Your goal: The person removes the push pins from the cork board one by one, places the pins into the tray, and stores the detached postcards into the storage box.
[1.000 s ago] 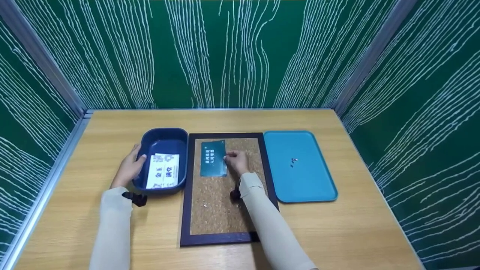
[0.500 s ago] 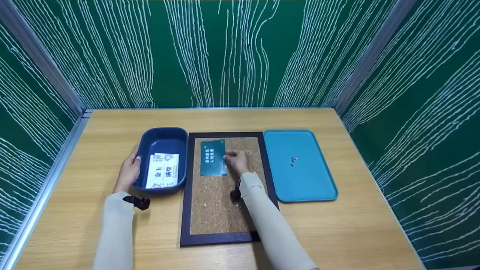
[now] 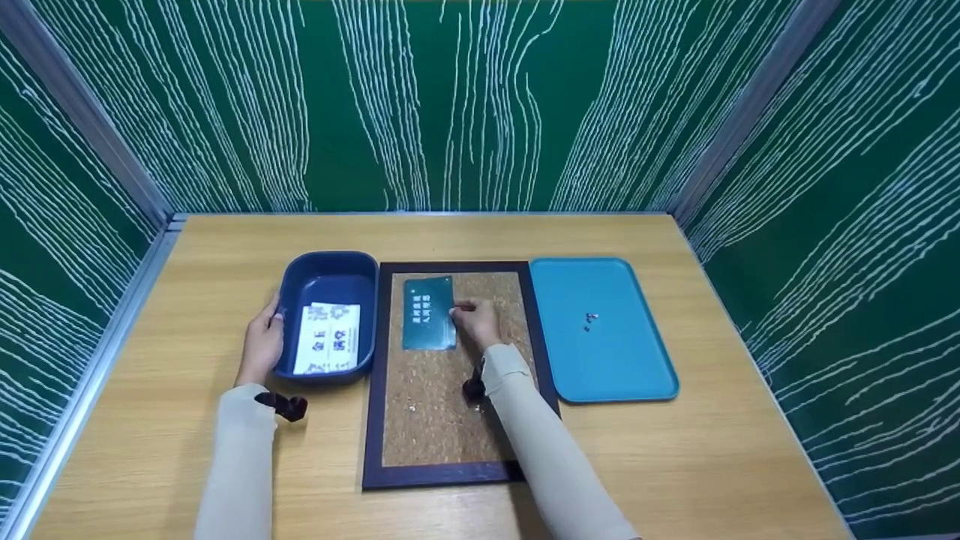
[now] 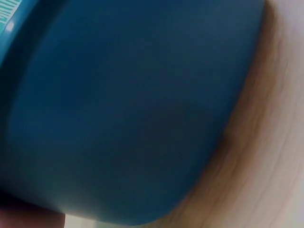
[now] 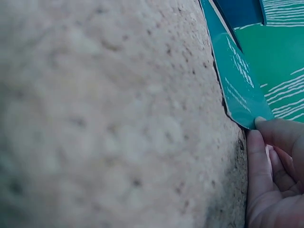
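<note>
A dark green card [image 3: 429,313] with white lettering lies over the upper left of a cork board [image 3: 442,405] with a dark frame. My right hand [image 3: 478,322] pinches the card's right edge; in the right wrist view the thumb [image 5: 268,124] is on its corner, with the forefinger [image 5: 256,156] against the cork. My left hand [image 3: 262,345] rests along the outer left side of a deep blue bin [image 3: 326,262], fingers fairly straight. The bin's wall [image 4: 133,104] fills most of the left wrist view. White printed cards [image 3: 326,341] lie inside the bin.
A turquoise tray [image 3: 607,367] stands right of the board, with several tiny pins [image 3: 590,322] on it. Small shiny specks [image 3: 412,409] show on the lower cork. Green panels [image 3: 480,112] with white lines enclose the wooden table [image 3: 712,465] at the back and sides.
My left hand has slid a little right and down along the bin, its thumb drawing back from over the rim. My right hand keeps its pinch on the green card in the same place.
</note>
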The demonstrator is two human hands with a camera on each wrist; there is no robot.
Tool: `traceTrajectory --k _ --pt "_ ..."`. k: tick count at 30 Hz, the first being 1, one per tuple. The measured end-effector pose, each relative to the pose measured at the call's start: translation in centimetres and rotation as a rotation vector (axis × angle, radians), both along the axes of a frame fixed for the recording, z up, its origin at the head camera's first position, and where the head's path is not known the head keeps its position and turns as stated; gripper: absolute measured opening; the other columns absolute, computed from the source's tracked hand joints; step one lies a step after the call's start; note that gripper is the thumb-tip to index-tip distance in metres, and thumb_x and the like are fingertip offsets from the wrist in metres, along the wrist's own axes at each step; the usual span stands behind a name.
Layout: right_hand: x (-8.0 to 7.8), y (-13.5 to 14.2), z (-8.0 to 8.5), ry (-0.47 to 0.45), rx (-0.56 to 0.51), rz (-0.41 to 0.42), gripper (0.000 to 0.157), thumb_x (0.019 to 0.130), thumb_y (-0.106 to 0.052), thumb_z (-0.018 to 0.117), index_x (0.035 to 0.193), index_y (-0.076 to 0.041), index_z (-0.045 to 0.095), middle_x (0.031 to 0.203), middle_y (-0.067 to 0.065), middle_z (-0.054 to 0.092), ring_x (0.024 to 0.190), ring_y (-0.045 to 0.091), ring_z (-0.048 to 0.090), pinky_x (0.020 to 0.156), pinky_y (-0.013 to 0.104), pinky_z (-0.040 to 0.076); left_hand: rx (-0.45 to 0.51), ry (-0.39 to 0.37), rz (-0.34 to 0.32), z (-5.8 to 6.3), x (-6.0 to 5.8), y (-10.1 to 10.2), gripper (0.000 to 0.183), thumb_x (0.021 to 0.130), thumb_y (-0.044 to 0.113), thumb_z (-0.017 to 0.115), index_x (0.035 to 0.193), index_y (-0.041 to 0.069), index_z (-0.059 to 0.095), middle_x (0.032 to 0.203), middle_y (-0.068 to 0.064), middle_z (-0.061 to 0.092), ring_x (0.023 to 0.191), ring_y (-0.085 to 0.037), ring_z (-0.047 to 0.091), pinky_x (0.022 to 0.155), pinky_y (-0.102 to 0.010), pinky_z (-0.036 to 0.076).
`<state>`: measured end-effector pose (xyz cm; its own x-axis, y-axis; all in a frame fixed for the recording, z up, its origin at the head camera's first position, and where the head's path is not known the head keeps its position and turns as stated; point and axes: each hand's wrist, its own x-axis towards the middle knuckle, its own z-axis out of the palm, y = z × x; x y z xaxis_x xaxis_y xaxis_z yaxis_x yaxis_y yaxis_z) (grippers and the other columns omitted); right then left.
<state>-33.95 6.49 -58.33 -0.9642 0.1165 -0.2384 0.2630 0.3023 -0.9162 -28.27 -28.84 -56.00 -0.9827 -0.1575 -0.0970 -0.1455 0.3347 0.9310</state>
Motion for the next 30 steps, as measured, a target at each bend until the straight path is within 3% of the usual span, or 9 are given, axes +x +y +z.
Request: traceTrajectory --k 11,21,30 --pt "-0.01 0.13 -0.06 0.09 0.032 0.009 0.02 0.089 -0.005 0.065 0.107 -0.001 0.072 0.104 0.015 0.071 0.094 0.023 0.068 0.081 0.032 0.056 -0.001 0.005 0.012 0.1 -0.05 0.29 0.049 0.105 0.01 0.026 0.153 0.009 0.018 0.161 -0.01 0.014 0.149 -0.027 0.01 0.122 -0.042 0.012" --pt "-0.11 -0.13 0.32 0.091 0.038 0.009 0.02 0.088 -0.003 0.066 0.107 -0.001 0.072 0.103 0.015 0.072 0.094 0.024 0.069 0.08 0.032 0.057 0.012 -0.01 0.016 0.19 0.0 0.1 0.049 0.105 0.011 0.024 0.154 0.013 0.017 0.161 -0.007 0.012 0.149 -0.026 0.007 0.122 -0.043 0.01" --pt "-0.23 -0.28 0.23 0.084 -0.043 -0.018 0.021 0.086 -0.001 0.066 0.105 0.001 0.073 0.102 0.018 0.072 0.084 0.019 0.068 0.073 0.027 0.057 0.029 -0.006 0.025 -0.08 -0.03 0.09 0.049 0.105 0.011 0.026 0.154 0.012 0.018 0.161 -0.008 0.013 0.149 -0.026 0.007 0.122 -0.042 0.01"
